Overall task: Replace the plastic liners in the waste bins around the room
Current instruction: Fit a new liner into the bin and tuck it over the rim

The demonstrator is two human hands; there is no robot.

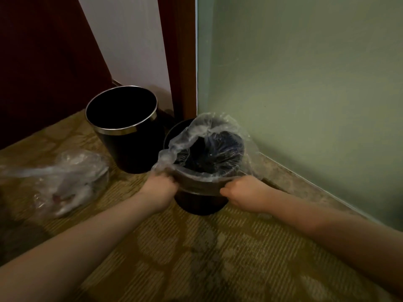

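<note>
1. Beside the green wall (305, 83), on the carpet (196, 247), stands a small dark waste bin (199, 203); a clear plastic liner (196, 136) drapes its rim.
2. Left hand (160, 188) is closed, pinching liner at the near-left rim; right hand (244, 194) is closed on liner at the near-right rim.
3. Left of this bin: an unlined steel-rimmed bin (126, 131); farther left, a crumpled clear bag (69, 179).

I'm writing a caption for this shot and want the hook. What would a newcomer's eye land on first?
First, the two hands, left hand and right hand, pulling a clear plastic liner over the rim of a small dark round bin in the corner. Behind it to the left stands an unlined black bin with a shiny metal rim, and a crumpled clear plastic bag lies on the carpet at far left.
</note>
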